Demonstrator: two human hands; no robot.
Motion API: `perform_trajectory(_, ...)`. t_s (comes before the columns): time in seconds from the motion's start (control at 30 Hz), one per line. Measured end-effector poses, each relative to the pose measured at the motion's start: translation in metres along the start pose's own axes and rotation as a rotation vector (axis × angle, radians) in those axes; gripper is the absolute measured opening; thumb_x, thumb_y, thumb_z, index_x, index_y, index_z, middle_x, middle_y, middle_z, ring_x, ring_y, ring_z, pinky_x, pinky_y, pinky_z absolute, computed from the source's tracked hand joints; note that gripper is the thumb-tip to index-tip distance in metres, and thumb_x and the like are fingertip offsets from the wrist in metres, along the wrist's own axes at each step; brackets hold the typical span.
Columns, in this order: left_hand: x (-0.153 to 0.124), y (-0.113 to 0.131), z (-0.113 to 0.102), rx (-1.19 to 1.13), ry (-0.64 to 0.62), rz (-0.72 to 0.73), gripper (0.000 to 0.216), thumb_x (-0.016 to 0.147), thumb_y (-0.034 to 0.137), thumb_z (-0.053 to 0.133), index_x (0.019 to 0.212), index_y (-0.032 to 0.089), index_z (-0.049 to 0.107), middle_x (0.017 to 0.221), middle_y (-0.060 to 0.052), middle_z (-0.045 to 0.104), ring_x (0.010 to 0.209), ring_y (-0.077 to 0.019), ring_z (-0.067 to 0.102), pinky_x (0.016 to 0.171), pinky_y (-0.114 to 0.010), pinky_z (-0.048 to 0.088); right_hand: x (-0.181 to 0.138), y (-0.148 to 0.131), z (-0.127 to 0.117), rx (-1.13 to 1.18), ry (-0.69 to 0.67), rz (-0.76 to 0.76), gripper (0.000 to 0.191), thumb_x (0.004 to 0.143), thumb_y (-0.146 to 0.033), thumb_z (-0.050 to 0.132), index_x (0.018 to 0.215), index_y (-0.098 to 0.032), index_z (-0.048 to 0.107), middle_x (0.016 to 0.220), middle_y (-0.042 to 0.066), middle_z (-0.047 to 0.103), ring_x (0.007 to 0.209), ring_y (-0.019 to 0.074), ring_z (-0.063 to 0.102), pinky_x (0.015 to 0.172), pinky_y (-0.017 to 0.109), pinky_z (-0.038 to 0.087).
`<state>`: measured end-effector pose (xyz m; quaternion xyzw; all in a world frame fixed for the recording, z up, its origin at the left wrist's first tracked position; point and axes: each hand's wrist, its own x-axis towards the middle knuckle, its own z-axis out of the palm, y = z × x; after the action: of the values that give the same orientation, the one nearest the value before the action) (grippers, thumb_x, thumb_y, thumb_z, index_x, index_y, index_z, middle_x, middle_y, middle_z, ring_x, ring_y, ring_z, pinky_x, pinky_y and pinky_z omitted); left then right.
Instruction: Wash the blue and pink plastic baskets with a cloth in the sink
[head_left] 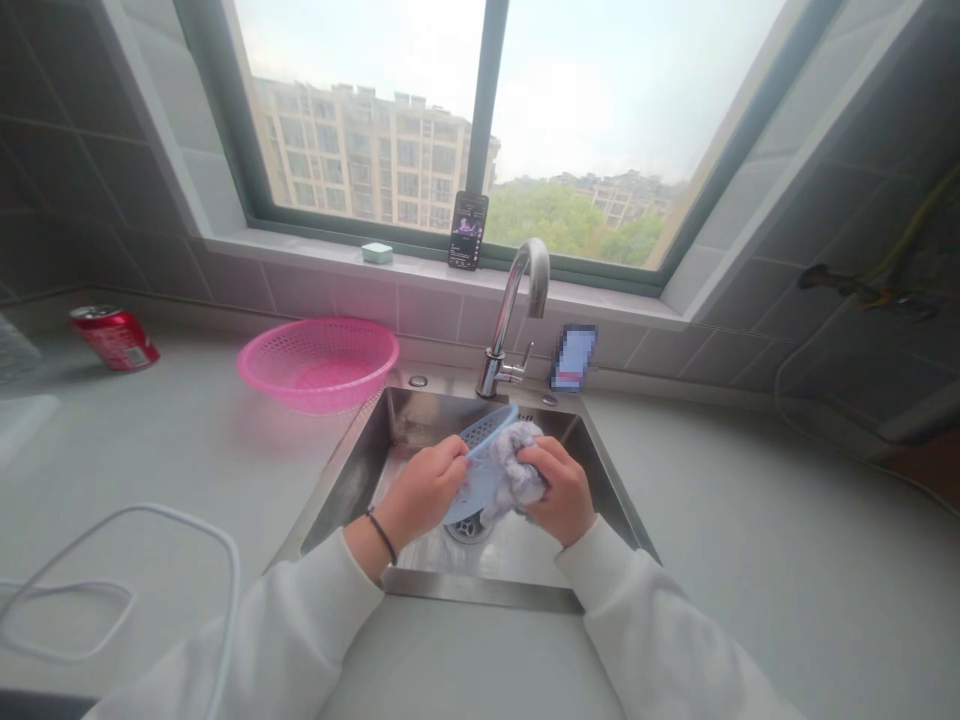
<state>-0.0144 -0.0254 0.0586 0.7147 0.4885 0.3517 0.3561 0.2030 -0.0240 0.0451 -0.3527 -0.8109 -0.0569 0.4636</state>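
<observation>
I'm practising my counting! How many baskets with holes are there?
2: a pink basket on the counter beside the sink, and a blue basket in the left hand, above the sink.

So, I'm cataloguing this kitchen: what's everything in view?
Window: 1, green, top centre
Buildings: several, beige, outside
Trees: several, green, outside
Sill: 1, white, under window
Phone: 1, dark, sill
Block: 1, green, sill
Tiles: many, grey, walls
Pipe: 1, yellow, right
Counter: 1, grey, under sill
Sink: 1, silver, in counter
Drain: 1, silver, in sink
Tap: 1, silver, behind sink
Slab: 1, bluish, right of tap
Can: 1, red, left
Cable: 1, white, left counter
Edge items: 2, pale, far left
Basket: 1, pink, left of sink
Strainer: 1, blue, over sink
Cloth: 1, whitish, over sink
Wristband: 1, black, left wrist
Sleeves: 2, white, bottom
Left hand: 1, bare, on strainer
Right hand: 1, bare, on cloth
</observation>
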Motion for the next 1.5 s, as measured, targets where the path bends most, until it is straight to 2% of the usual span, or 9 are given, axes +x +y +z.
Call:
perform_trajectory(0.2, 0.001, -0.001, 0.0, 0.222, 0.133, 0.004, 0.043, 0.098, 0.049, 0.037, 0.064, 0.023, 0.037, 0.056, 0.002, 0.051, 0.056, -0.0166, 0.049, 0.058, -0.03, 0.026, 0.0, -0.011, 0.001, 0.037, -0.169, -0.129, 0.012, 0.082, -0.034, 0.07, 0.089, -0.025, 0.069, 0.091, 0.007, 0.069, 0.076, 0.0202, 0.068, 0.068, 0.031, 0.057)
perform_trajectory(0.37, 0.001, 0.0, -0.001, 0.212, 0.125, 0.011, 0.044, 0.099, 0.05, 0.038, 0.065, 0.023, 0.038, 0.056, 0.002, 0.052, 0.056, -0.0169, 0.052, 0.056, -0.029, 0.024, 0.003, 0.008, -0.004, -0.033, 0.005, 0.121, 0.013, 0.078, -0.025, 0.067, 0.091, -0.024, 0.066, 0.089, 0.005, 0.067, 0.082, 0.0228, 0.069, 0.073, 0.034, 0.058)
perform_trajectory(0.6, 0.0, 0.0, -0.001, 0.252, 0.139, 0.013, 0.042, 0.098, 0.046, 0.041, 0.064, 0.023, 0.04, 0.056, 0.002, 0.053, 0.054, -0.0161, 0.05, 0.058, -0.03, 0.024, -0.001, -0.015, 0.002, 0.047, -0.145, -0.146, 0.01, 0.08, -0.029, 0.07, 0.089, -0.025, 0.068, 0.089, 0.006, 0.067, 0.074, 0.0199, 0.065, 0.067, 0.031, 0.056)
perform_trajectory(0.7, 0.001, 0.0, -0.001, 0.243, 0.135, 0.001, 0.042, 0.098, 0.047, 0.041, 0.064, 0.022, 0.041, 0.056, 0.001, 0.055, 0.055, -0.0163, 0.051, 0.057, -0.029, 0.024, 0.0, -0.004, 0.002, 0.043, -0.093, -0.035, 0.011, 0.079, -0.025, 0.069, 0.09, -0.024, 0.067, 0.091, 0.006, 0.068, 0.079, 0.0213, 0.068, 0.07, 0.031, 0.057)
perform_trajectory(0.83, 0.001, 0.0, -0.002, 0.206, 0.152, -0.004, 0.045, 0.097, 0.052, 0.043, 0.064, 0.022, 0.047, 0.056, 0.001, 0.058, 0.055, -0.0167, 0.054, 0.056, -0.028, 0.028, 0.003, 0.013, -0.002, -0.024, 0.029, 0.154, 0.013, 0.077, -0.024, 0.067, 0.09, -0.024, 0.066, 0.089, 0.005, 0.066, 0.081, 0.0232, 0.069, 0.071, 0.034, 0.058)
perform_trajectory(1.07, 0.0, -0.003, -0.005, 0.108, 0.113, 0.061, 0.038, 0.097, 0.046, 0.046, 0.087, 0.021, 0.073, 0.075, -0.002, 0.073, 0.068, -0.0183, 0.064, 0.063, -0.026, 0.04, -0.004, -0.015, 0.004, 0.001, -0.118, -0.093, 0.012, 0.08, -0.029, 0.068, 0.092, -0.025, 0.068, 0.093, 0.007, 0.067, 0.078, 0.0212, 0.067, 0.069, 0.031, 0.056)
perform_trajectory(1.3, 0.001, -0.001, -0.003, 0.062, 0.056, 0.085, 0.034, 0.096, 0.04, 0.041, 0.081, 0.02, 0.064, 0.072, -0.002, 0.066, 0.069, -0.0179, 0.06, 0.063, -0.027, 0.038, 0.001, 0.015, -0.001, -0.126, 0.0, 0.18, 0.017, 0.075, -0.021, 0.065, 0.091, -0.025, 0.066, 0.089, 0.005, 0.066, 0.082, 0.0223, 0.068, 0.072, 0.032, 0.057)
perform_trajectory(1.37, 0.001, -0.001, -0.001, 0.062, 0.082, 0.058, 0.032, 0.096, 0.038, 0.04, 0.078, 0.02, 0.059, 0.072, -0.001, 0.064, 0.069, -0.018, 0.058, 0.065, -0.028, 0.038, 0.0, 0.007, 0.001, -0.089, -0.013, 0.136, 0.017, 0.075, -0.022, 0.064, 0.092, -0.025, 0.066, 0.09, 0.005, 0.066, 0.081, 0.0223, 0.067, 0.071, 0.032, 0.057)
perform_trajectory(1.5, 0.002, -0.002, 0.003, 0.152, 0.149, 0.021, 0.034, 0.095, 0.038, 0.037, 0.066, 0.022, 0.045, 0.063, 0.001, 0.055, 0.063, -0.0169, 0.052, 0.062, -0.029, 0.033, -0.003, -0.018, 0.008, 0.003, -0.216, -0.075, 0.015, 0.076, -0.027, 0.069, 0.091, -0.026, 0.068, 0.088, 0.005, 0.066, 0.075, 0.0199, 0.065, 0.065, 0.029, 0.055)
